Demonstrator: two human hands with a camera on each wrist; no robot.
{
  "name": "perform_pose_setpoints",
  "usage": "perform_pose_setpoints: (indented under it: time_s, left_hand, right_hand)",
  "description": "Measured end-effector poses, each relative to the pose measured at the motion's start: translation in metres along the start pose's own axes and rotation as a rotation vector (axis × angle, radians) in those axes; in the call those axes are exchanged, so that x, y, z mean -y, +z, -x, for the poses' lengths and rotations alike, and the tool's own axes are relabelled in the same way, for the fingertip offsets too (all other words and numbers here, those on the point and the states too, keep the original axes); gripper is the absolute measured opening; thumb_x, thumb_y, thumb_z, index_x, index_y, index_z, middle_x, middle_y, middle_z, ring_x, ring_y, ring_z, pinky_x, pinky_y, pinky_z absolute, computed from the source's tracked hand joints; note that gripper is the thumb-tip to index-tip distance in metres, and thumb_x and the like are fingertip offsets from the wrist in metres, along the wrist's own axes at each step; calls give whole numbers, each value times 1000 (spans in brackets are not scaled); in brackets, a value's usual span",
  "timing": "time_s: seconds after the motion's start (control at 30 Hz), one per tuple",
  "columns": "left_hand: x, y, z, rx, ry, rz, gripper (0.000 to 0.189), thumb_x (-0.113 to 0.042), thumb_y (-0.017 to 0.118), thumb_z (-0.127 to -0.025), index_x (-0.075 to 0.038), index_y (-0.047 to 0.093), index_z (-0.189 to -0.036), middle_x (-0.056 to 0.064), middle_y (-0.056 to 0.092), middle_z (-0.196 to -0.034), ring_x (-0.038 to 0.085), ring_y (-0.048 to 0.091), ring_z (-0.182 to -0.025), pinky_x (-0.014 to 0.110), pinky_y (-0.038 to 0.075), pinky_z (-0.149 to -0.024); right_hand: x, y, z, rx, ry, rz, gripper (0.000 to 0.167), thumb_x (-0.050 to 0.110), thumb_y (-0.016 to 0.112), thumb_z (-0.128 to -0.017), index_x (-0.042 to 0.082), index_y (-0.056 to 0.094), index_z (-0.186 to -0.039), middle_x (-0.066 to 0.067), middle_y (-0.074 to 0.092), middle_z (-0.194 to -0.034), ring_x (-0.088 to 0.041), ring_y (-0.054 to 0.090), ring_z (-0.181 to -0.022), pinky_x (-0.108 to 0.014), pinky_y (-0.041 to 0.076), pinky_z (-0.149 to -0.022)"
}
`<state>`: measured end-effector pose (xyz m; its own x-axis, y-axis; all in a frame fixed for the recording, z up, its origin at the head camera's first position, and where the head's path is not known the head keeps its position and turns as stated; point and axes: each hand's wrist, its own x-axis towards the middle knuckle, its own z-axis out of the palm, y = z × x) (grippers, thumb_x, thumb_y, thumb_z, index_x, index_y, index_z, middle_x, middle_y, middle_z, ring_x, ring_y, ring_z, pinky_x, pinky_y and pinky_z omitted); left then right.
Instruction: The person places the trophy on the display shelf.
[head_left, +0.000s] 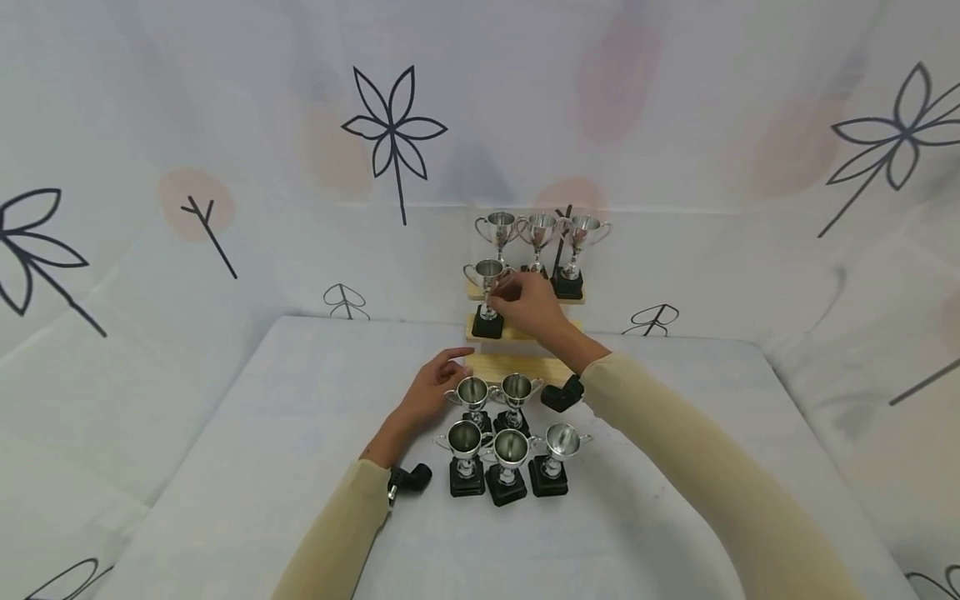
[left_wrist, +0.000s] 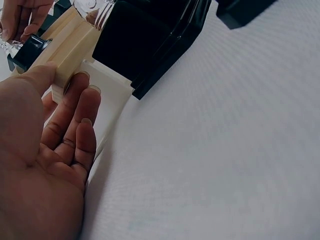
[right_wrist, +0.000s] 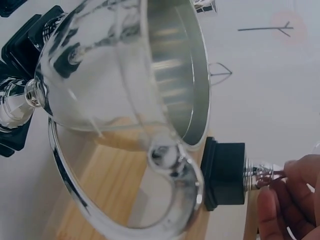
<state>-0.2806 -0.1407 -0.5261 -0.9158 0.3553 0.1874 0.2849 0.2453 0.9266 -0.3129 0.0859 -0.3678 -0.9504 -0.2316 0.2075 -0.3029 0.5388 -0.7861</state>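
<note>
My right hand [head_left: 531, 302] pinches the stem of a silver two-handled trophy cup [head_left: 488, 271]. Its black base [right_wrist: 227, 172] stands upright at the left end of the middle step of a small wooden tiered stand [head_left: 525, 368]. Low at the stand's left side is my left hand [head_left: 433, 387]. In the left wrist view, its thumb lies on top of the wooden board [left_wrist: 80, 42] and the fingers curl beneath the edge, gripping it. Three similar trophies [head_left: 538, 229] stand in a row on the top step, partly hidden by the right hand.
Several more trophies [head_left: 511, 450] stand in two rows on the white-covered table [head_left: 300, 483] in front of the stand, close beside the left hand. One trophy's cup [right_wrist: 100, 75] fills much of the right wrist view. A patterned white cloth [head_left: 480, 167] hangs behind.
</note>
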Motion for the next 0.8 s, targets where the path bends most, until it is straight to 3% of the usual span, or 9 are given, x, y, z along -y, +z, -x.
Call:
perform_pose_setpoints:
  time_s: [0.5, 0.8]
  left_hand:
    - [4, 1, -2, -5, 12, 2, 49, -25, 63, -110, -9, 53, -155, 6, 76, -98, 17, 68, -82, 30, 48, -77]
    - [2, 1, 0, -3, 12, 17, 49, -24, 64, -109, -8, 53, -154, 6, 76, -99, 15, 70, -85, 30, 49, -83]
  right_hand:
    - [-3, 2, -2, -7, -12, -3, 20, 21, 74, -101, 6, 78, -113, -12, 75, -111, -28, 70, -103, -46, 55, -94]
    - [-3, -16, 13, -20, 28, -64, 24, 27, 75, -101, 9, 75, -117, -10, 73, -116, -28, 68, -106, -47, 54, -92]
